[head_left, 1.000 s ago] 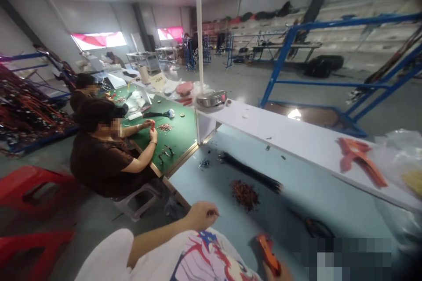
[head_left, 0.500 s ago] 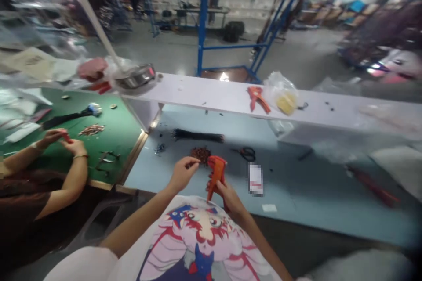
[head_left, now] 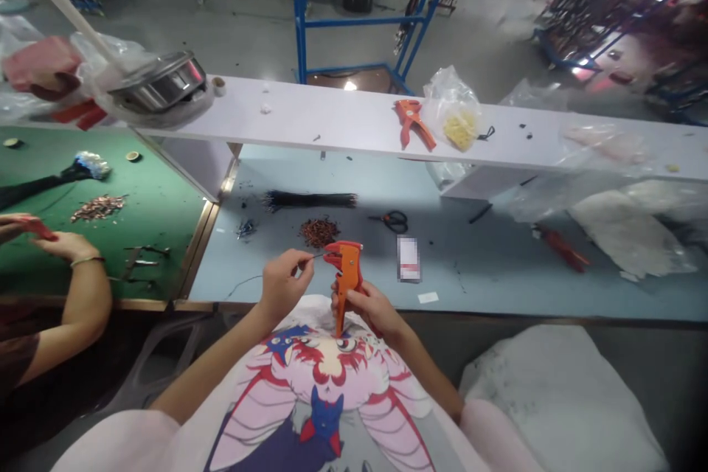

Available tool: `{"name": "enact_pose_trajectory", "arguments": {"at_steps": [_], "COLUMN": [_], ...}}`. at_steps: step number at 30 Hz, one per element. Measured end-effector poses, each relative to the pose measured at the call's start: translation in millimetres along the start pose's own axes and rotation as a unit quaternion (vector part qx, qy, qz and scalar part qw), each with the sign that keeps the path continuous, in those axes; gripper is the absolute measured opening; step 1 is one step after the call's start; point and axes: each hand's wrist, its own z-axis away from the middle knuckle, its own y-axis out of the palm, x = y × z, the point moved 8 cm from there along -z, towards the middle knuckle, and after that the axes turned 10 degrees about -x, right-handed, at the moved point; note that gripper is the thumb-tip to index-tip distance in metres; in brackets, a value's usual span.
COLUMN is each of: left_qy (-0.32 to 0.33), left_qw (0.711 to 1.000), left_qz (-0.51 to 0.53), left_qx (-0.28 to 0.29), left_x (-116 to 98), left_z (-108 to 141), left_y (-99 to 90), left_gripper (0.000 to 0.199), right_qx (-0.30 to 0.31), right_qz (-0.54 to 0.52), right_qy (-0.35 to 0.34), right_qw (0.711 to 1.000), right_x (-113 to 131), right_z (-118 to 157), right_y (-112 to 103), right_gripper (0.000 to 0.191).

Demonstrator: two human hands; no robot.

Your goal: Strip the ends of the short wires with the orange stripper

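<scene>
My right hand [head_left: 372,304] grips the handles of an orange wire stripper [head_left: 349,269], held upright with its jaws toward the left. Pinched in my left hand [head_left: 285,282] is a thin black wire [head_left: 246,280]. One end of the wire reaches the stripper's jaws; the other trails left over the blue tabletop. Just beyond the jaws lies a pile of small copper-coloured pieces [head_left: 319,232]. Behind that pile stretches a bundle of black wires [head_left: 310,199]. Black-handled scissors [head_left: 396,221] rest to the right of the pile.
A white shelf [head_left: 343,114] crosses the back, bearing a second orange stripper [head_left: 414,124] and a bag of yellow pieces [head_left: 460,129]. A red-handled tool [head_left: 564,249] lies at right. At left, a co-worker's hands [head_left: 69,247] hold a red tool over a green table [head_left: 166,236].
The view has tilted down and shifted right. A black wire now shows clearly between my left fingers and the stripper's jaws. My right hand keeps its hold on the stripper.
</scene>
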Motion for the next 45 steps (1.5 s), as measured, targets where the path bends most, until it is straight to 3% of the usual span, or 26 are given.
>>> {"name": "enact_pose_trajectory", "arguments": {"at_steps": [7, 17, 24, 32, 38, 45], "left_qy": [0.042, 0.129, 0.131, 0.117, 0.103, 0.089], "left_qw": [0.999, 0.991, 0.991, 0.993, 0.994, 0.995], "left_qz": [-0.016, 0.0, -0.01, 0.003, -0.016, -0.041], "left_qx": [-0.001, -0.043, -0.029, -0.019, -0.014, 0.005], "left_x": [-12.5, -32.5, -33.9, -33.3, -31.4, -27.9], "left_z": [4.7, 8.2, 12.9, 11.3, 9.1, 6.7], "left_y": [-10.4, -19.0, -17.6, -18.9, -17.5, -13.8], "left_gripper": [0.014, 0.011, 0.014, 0.015, 0.014, 0.015], "right_qx": [0.038, 0.062, 0.078, 0.042, 0.085, 0.08], "right_qz": [0.043, 0.046, 0.073, 0.089, 0.086, 0.149], "right_qy": [-0.018, -0.031, -0.037, -0.028, -0.015, -0.039], "right_qw": [0.998, 0.997, 0.994, 0.995, 0.992, 0.985], "right_x": [4.4, 3.7, 3.3, -3.5, -4.6, -2.7], "right_z": [8.7, 11.5, 11.5, 7.8, 9.3, 6.8], "right_y": [12.1, 12.7, 12.9, 2.1, 12.1, 17.8], "right_gripper": [0.035, 0.035, 0.035, 0.038, 0.03, 0.032]}}
